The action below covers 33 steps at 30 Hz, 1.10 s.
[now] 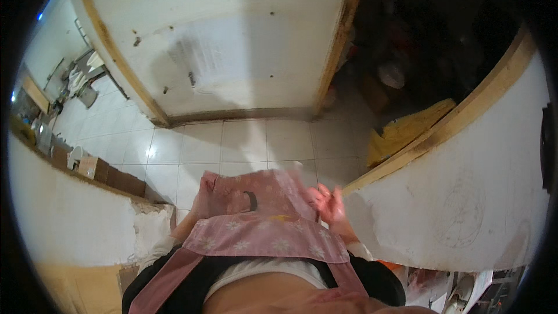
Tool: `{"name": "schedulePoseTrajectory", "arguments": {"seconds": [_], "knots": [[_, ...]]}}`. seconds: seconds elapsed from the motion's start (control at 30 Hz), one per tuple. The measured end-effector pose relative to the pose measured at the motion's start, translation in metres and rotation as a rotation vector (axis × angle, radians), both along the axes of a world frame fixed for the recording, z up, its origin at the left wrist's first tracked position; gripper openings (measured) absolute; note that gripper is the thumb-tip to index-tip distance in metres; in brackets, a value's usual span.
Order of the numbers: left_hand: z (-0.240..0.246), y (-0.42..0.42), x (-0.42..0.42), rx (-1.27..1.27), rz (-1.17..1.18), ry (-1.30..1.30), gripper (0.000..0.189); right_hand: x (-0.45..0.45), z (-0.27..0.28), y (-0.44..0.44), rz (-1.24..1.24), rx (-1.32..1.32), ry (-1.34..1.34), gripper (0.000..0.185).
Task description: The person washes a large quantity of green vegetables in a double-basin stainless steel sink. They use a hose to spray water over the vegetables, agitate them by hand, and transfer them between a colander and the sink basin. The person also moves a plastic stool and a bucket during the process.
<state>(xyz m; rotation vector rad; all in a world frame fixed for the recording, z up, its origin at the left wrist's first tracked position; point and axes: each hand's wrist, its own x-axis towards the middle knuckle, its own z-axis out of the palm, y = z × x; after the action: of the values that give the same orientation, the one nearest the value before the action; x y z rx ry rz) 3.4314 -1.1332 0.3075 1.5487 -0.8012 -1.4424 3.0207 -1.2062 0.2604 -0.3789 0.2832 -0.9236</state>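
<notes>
I wear a pink apron (283, 244) printed with white flowers, over a black garment and a white collar. Its lower part (261, 187) stands out in front of me, with a dark curved mark or strip and a small yellow patch on it. My right hand (329, 205), blurred and shiny, is at the apron's right edge with its fingers apart; I see nothing held in it. At the opposite edge, my left hand (199, 204) is mostly hidden by the fabric, so its grip does not show.
Pale floor tiles (244, 139) stretch toward a stained white wall (218, 43). A dark doorway on the right holds a yellow sack (405, 128). Cardboard boxes (93, 168) stand along the left wall, and a grey bucket (88, 96) sits in the room beyond.
</notes>
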Motion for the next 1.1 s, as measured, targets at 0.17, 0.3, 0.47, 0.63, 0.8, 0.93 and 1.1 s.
{"name": "schedulePoseTrajectory", "arguments": {"seconds": [0.17,0.3,0.47,0.63,0.8,0.93,1.1], "knots": [[0.038,-0.077,-0.015,0.004,-0.147,0.184,0.041,0.098,-0.009,-0.065,0.387,-0.114,0.694,0.043],[0.052,-0.131,-0.031,0.038,-0.357,0.348,0.042,0.140,0.007,-0.093,0.488,-0.227,0.744,0.042],[0.053,-0.205,-0.062,-0.531,-1.124,-0.164,0.044,0.180,0.022,-0.126,0.455,-0.266,0.809,0.041],[-0.019,-0.254,-0.056,-0.343,-1.567,-0.194,0.043,0.200,0.028,-0.139,0.414,-0.229,0.845,0.040],[0.040,-0.304,-0.084,0.284,-1.606,0.033,0.045,0.196,0.027,-0.154,0.320,-0.167,0.855,0.039],[-0.018,-0.344,-0.094,0.539,-1.194,0.635,0.038,0.186,0.024,-0.205,0.288,-0.188,0.852,0.038],[-0.001,-0.442,-0.151,0.607,-1.092,0.340,0.043,0.126,0.007,-0.295,0.173,-0.203,0.850,0.037]]}}
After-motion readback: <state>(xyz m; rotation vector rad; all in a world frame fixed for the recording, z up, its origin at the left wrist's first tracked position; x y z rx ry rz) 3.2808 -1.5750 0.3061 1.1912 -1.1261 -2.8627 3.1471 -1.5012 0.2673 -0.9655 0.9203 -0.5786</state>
